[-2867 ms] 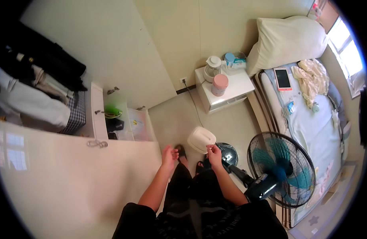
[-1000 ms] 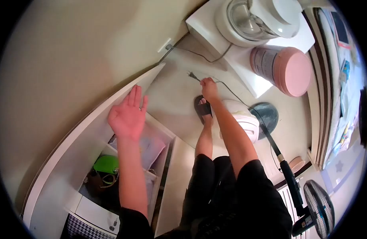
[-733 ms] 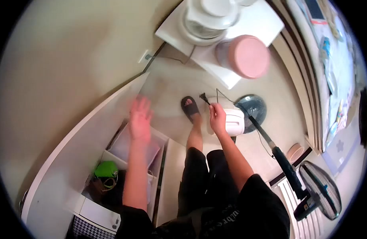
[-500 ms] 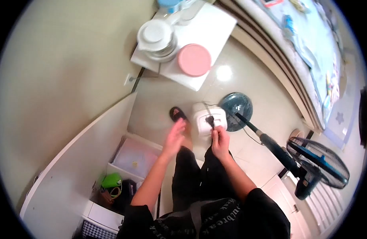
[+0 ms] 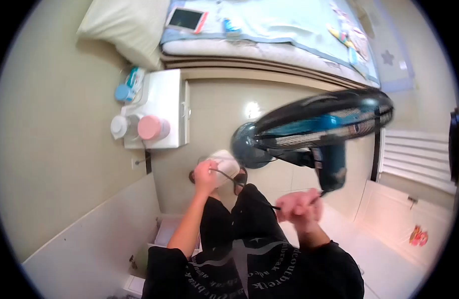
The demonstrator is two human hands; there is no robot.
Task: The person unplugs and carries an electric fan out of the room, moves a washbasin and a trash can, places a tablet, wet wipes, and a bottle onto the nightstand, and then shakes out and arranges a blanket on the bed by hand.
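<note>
A black power cord [image 5: 249, 193] runs slackly between my hands in front of my lap. My left hand [image 5: 205, 174] is closed on one part of it, above a white lidded bin [image 5: 224, 160] on the floor. Somewhat blurred, my right hand [image 5: 299, 207] grips the cord farther along, just below the motor housing of a standing fan [image 5: 331, 167]. From that hand the cord leads up toward the housing. The fan's round head tilts across the right side of the view, and its dark round base [image 5: 250, 144] rests on the floor beside the bin.
At left, a white bedside cabinet [image 5: 162, 99] carries a pink-lidded container [image 5: 152, 128] and a glass kettle [image 5: 122, 127]. A bed [image 5: 269, 47] with a tablet [image 5: 187, 19] spans the back. White panels [image 5: 95, 224] stand at lower left, a white cabinet door [image 5: 393, 209] at right.
My view has turned toward the bed and fan. My right hand has moved from above the bin to the fan's motor, and my left hand, empty before, has taken hold of the cord.
</note>
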